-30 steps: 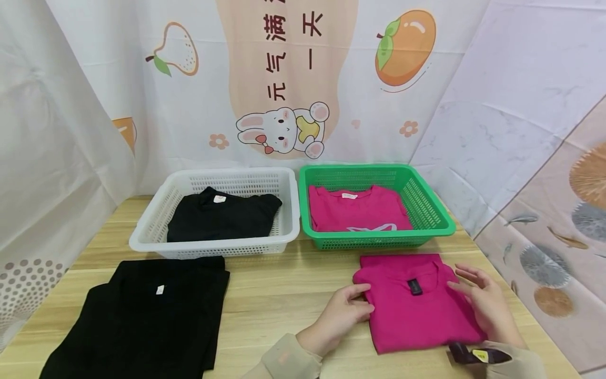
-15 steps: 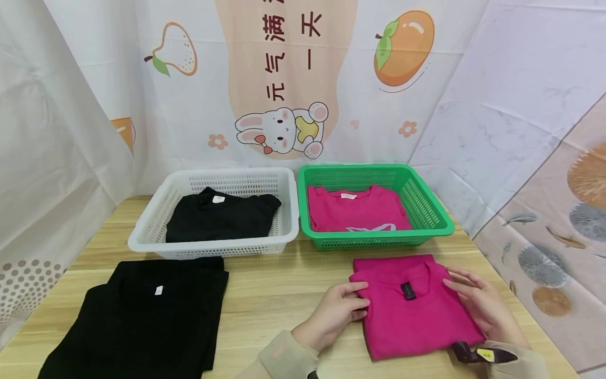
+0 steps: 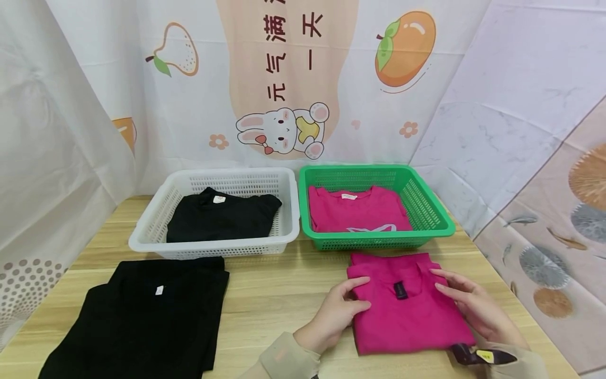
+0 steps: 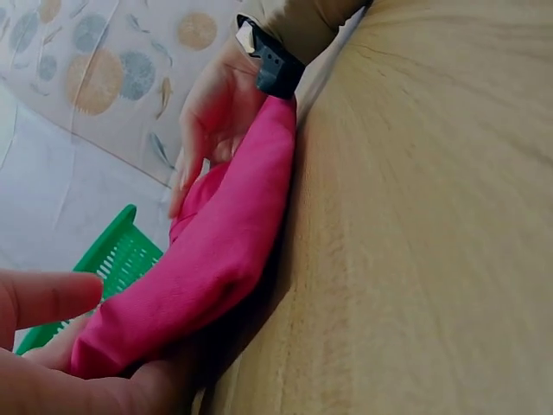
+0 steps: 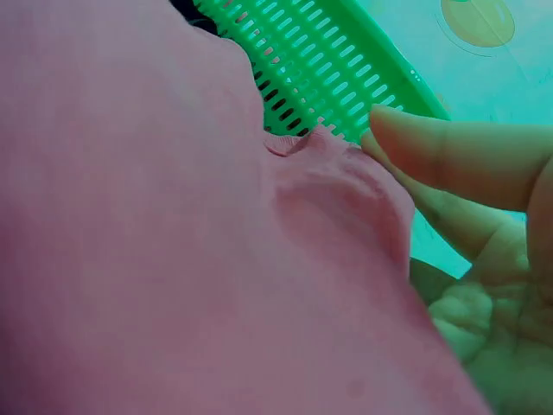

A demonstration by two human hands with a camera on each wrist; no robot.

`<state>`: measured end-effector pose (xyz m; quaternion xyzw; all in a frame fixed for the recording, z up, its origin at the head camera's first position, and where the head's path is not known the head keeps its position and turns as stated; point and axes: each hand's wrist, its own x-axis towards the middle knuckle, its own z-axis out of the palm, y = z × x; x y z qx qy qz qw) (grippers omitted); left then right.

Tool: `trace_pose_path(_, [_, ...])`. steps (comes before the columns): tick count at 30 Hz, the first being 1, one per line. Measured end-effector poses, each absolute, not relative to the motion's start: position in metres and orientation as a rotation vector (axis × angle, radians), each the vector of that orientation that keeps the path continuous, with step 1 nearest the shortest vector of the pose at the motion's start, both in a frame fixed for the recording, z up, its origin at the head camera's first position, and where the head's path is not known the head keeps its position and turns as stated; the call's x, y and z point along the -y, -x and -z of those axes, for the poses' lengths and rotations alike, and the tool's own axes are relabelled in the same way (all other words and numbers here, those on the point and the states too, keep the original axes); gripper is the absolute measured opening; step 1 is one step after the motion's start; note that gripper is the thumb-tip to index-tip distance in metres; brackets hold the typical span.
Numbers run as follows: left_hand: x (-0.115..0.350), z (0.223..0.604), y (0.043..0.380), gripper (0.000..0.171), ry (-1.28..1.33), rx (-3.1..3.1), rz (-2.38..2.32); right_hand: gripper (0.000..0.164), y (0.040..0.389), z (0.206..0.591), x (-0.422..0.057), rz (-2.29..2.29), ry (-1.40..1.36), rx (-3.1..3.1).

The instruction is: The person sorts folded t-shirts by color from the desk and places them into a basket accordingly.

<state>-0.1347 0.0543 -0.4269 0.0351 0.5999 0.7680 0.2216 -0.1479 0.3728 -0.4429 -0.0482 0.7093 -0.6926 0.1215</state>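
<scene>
A folded magenta T-shirt (image 3: pixel 412 316) with a dark neck label lies on the table at the right. My left hand (image 3: pixel 333 316) holds its left edge, the thumb above and other fingers partly hidden beneath the cloth in the left wrist view. On the opposite side, my right hand (image 3: pixel 478 305) grips the right edge near the collar. The right wrist view shows that thumb (image 5: pixel 458 156) over the shirt's border, with fingers behind it. A folded black T-shirt (image 3: pixel 142 321) lies at the left, away from both hands.
Behind the shirts stand a white basket (image 3: pixel 213 247) holding a folded black shirt (image 3: pixel 222 216) and a green basket (image 3: pixel 379 241) holding a folded magenta shirt (image 3: pixel 355 210). Printed curtains (image 3: pixel 189 121) close off the back and sides of the wooden table (image 3: pixel 284 295).
The magenta T-shirt has shifted a little to the left and turned straighter between both hands. My right hand has moved left along with it. The baskets and black shirt stay put.
</scene>
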Motion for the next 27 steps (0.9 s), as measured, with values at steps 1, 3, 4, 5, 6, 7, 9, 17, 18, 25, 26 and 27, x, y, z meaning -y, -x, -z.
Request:
trace_pose_path(1, [-0.054,0.428,0.134,0.052,-0.101,-1.649,-2.113,0.041,0.147,0.443,-0.372,1.995,0.153,-2.081])
trace_pose_path(3, [-0.054,0.429,0.134,0.052,-0.103,-1.64,-2.096,0.044,0.146,0.443,-0.372,1.938,0.162,-2.107])
trace_pose_path(4, [-0.054,0.429,0.134,0.052,-0.105,-1.638,-2.091,0.045,0.146,0.442,-0.371,1.914,0.169,-2.12])
trace_pose_path(5, [-0.054,0.429,0.134,0.052,-0.114,-1.649,-2.089,0.047,0.145,0.442,-0.371,1.888,0.174,-2.121])
trace_pose_path(6, [-0.054,0.43,0.134,0.053,-0.122,-1.663,-2.086,0.048,0.145,0.441,-0.37,1.873,0.177,-2.113])
trace_pose_path(7, [-0.054,0.429,0.135,0.054,-0.126,-1.673,-2.085,0.049,0.144,0.441,-0.37,1.863,0.176,-2.098])
trace_pose_path(9, [-0.053,0.429,0.135,0.055,-0.128,-1.685,-2.084,0.049,0.144,0.439,-0.368,1.854,0.186,-2.076])
trace_pose_path(17, [-0.055,0.416,0.128,0.058,-0.173,-1.668,-2.113,0.049,0.143,0.441,-0.368,1.91,0.301,-2.004])
trace_pose_path(18, [-0.055,0.414,0.127,0.058,-0.184,-1.667,-2.117,0.05,0.143,0.44,-0.368,1.925,0.318,-1.98])
trace_pose_path(25, [-0.053,0.4,0.123,0.057,-0.25,-1.703,-2.132,0.054,0.144,0.435,-0.371,2.023,0.425,-1.814])
trace_pose_path(26, [-0.053,0.398,0.122,0.057,-0.252,-1.71,-2.137,0.054,0.144,0.435,-0.371,2.031,0.428,-1.813])
trace_pose_path(27, [-0.053,0.396,0.122,0.057,-0.255,-1.719,-2.138,0.055,0.143,0.435,-0.371,2.039,0.43,-1.81])
